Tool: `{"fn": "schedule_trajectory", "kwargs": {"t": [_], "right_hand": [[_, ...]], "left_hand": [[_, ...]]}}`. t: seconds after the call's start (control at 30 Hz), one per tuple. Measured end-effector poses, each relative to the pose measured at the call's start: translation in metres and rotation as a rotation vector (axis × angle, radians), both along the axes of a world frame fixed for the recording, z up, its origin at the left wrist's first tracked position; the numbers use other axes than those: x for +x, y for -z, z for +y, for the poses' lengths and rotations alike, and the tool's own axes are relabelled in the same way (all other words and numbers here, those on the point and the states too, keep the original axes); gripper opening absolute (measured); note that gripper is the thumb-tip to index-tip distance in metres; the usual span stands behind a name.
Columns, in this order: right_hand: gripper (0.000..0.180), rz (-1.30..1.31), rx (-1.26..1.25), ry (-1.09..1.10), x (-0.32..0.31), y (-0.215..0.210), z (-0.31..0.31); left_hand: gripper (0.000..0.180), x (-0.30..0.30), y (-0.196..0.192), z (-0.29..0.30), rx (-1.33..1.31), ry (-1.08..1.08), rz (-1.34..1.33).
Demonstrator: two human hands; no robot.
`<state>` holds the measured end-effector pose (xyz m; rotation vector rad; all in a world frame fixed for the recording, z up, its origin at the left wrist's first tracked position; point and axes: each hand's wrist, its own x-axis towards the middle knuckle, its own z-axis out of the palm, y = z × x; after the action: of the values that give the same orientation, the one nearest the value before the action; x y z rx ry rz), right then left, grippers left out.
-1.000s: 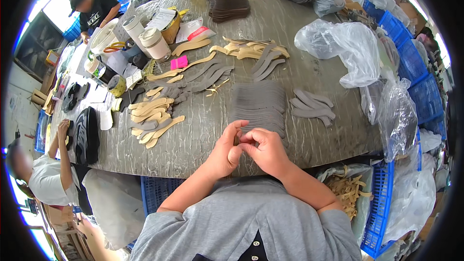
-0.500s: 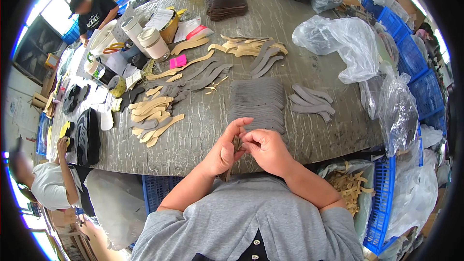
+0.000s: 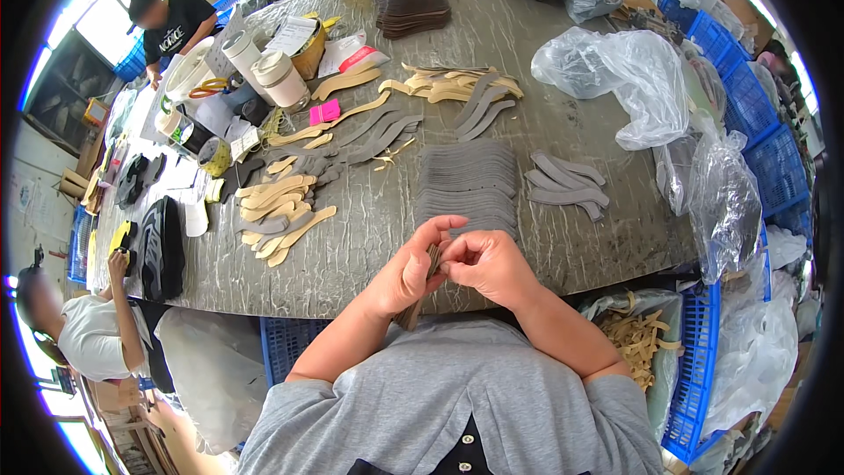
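My left hand (image 3: 403, 274) is closed around a bundle of thin grey-brown strips (image 3: 408, 313), held upright near the table's front edge, with the index finger stretched out above it. At the bundle's upper end, the fingertips of my right hand (image 3: 489, 267) are pinched together; whether they grip one strip or several is hidden. Just beyond my hands lies a long overlapping row of grey curved strips (image 3: 468, 178). To its right is a small loose pile of similar grey strips (image 3: 567, 183).
Tan curved strips (image 3: 280, 204) lie left of the row, with more tan strips (image 3: 457, 85) farther back. Dark brown pieces (image 3: 411, 13) are stacked before a person in yellow. Clear plastic bags (image 3: 615, 79) cover the right side. A blue crate (image 3: 691, 369) stands low right.
My right hand has shifted slightly, its fingers curling tighter at the bundle. The bundle's upper end shows more now. The far person's hand has come down onto the brown stack.
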<state>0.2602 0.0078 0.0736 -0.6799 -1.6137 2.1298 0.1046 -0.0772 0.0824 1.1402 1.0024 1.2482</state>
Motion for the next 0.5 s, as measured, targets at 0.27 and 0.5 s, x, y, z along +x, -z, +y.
{"fn": "schedule_trajectory", "kwargs": {"t": [0.27, 0.5], "right_hand": [[0.015, -0.06, 0.054, 0.002, 0.001, -0.01, -0.003], [0.015, -0.134, 0.49, 0.084, 0.001, -0.021, -0.008]], "left_hand": [[0.107, 0.0, -0.002, 0.001, 0.004, -0.04, 0.118], [0.113, 0.0, -0.002, 0.003, 0.136, -0.157, 0.511]]}}
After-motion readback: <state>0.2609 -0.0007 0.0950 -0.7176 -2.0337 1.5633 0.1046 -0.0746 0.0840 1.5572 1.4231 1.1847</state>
